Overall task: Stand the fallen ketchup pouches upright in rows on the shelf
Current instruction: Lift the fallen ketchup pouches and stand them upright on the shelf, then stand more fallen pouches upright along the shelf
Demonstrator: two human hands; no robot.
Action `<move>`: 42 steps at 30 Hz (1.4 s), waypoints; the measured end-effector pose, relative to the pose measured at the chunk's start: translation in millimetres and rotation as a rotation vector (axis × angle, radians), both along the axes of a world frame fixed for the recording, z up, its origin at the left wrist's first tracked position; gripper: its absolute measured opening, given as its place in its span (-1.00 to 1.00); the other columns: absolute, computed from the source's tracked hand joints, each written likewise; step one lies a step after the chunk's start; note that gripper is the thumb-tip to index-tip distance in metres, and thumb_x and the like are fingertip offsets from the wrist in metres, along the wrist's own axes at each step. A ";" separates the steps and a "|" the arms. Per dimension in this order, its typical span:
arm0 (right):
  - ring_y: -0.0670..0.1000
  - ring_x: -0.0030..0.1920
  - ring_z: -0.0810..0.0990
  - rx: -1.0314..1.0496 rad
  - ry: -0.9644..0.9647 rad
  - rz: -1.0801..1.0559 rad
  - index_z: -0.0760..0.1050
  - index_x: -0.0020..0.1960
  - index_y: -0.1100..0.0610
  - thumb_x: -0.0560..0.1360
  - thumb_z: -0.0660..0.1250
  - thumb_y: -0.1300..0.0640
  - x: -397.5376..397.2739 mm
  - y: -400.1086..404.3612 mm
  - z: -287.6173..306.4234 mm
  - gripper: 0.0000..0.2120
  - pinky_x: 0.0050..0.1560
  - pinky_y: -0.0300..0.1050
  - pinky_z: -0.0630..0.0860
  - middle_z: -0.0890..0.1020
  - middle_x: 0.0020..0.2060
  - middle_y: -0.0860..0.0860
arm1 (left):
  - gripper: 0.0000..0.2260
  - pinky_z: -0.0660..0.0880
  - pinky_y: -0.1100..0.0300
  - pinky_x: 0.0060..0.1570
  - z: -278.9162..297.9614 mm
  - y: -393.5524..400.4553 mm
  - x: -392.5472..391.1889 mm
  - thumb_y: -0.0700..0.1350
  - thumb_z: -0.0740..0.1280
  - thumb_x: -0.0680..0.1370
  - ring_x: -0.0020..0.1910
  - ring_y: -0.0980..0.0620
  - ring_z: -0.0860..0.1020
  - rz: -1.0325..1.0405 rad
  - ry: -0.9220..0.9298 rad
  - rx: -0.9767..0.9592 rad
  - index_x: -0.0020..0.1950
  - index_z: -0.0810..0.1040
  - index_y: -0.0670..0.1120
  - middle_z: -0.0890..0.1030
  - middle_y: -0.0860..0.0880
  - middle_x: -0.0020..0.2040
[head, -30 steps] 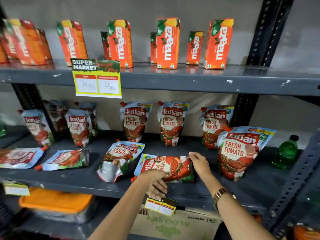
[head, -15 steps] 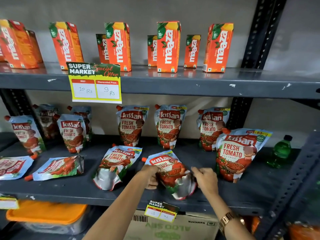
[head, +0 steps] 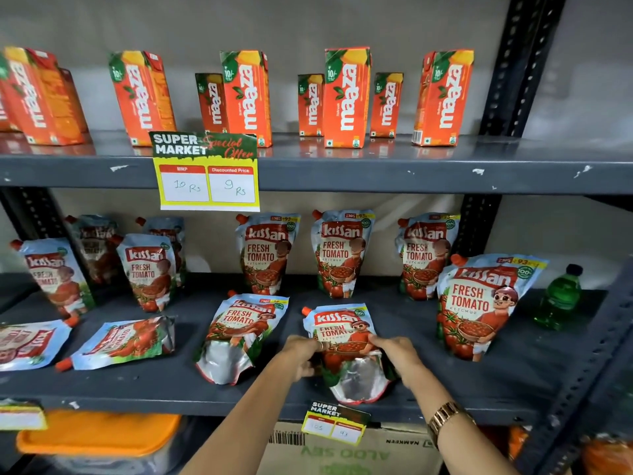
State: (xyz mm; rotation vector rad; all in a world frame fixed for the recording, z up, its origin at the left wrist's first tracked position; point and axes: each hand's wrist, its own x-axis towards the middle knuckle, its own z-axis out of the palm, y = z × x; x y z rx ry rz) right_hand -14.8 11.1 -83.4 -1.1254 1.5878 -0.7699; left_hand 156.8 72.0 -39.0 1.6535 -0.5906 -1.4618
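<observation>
A Kissan ketchup pouch [head: 342, 329] leans back near the front of the grey middle shelf [head: 496, 382], its silver base toward me. My left hand [head: 303, 354] grips its left side and my right hand [head: 394, 351] its right side. To its left another pouch [head: 239, 334] lies tilted back. Two more pouches [head: 120, 342] [head: 27, 342] lie flat at the far left. Three pouches [head: 265, 253] stand upright along the back wall. A larger-looking pouch [head: 479, 305] stands at the front right.
Several more pouches [head: 147, 269] stand at the left rear. A green bottle [head: 558, 298] stands at the shelf's right end. Maaza juice cartons [head: 346, 97] line the upper shelf, with a price card [head: 207, 173] on its edge. Below are an orange-lidded tub [head: 96, 433] and a cardboard box [head: 342, 454].
The pouch lay flat and sideways a second ago. Both hands have turned it so its spout points up and away, and lifted its top off the shelf.
</observation>
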 end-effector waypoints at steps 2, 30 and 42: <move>0.19 -0.04 0.61 0.026 -0.065 -0.021 0.59 -0.10 0.37 0.36 0.45 0.09 1.4 -1.7 0.0 -0.67 -0.09 -0.09 0.47 0.66 -0.10 0.22 | -0.91 0.52 0.00 -0.07 -0.9 1.0 0.0 -0.35 0.33 0.49 -0.07 -0.12 0.54 -0.014 -0.002 -0.024 -0.13 0.44 -0.22 0.54 -0.10 -0.26; 0.08 0.10 0.52 -0.547 -0.035 -0.262 0.43 0.21 0.25 0.48 0.29 0.30 -25.4 24.4 23.6 -0.70 0.08 -0.10 0.42 0.56 0.08 0.13 | -0.67 0.49 -0.02 0.14 6.6 -38.0 -47.1 -0.50 0.27 0.44 0.01 -0.03 0.51 -0.034 -0.206 -0.538 0.08 0.49 -0.15 0.54 -0.15 0.06; 0.09 -0.20 0.53 -0.902 0.166 -0.176 0.43 -0.04 0.21 0.42 0.30 0.33 20.0 49.0 14.7 -0.86 -0.29 -0.28 0.38 0.53 -0.15 0.09 | -0.71 0.57 0.27 -0.19 2.6 -12.6 8.3 -0.48 0.25 0.46 -0.21 0.03 0.54 0.274 -0.307 -0.492 0.16 0.51 -0.33 0.57 -0.22 0.01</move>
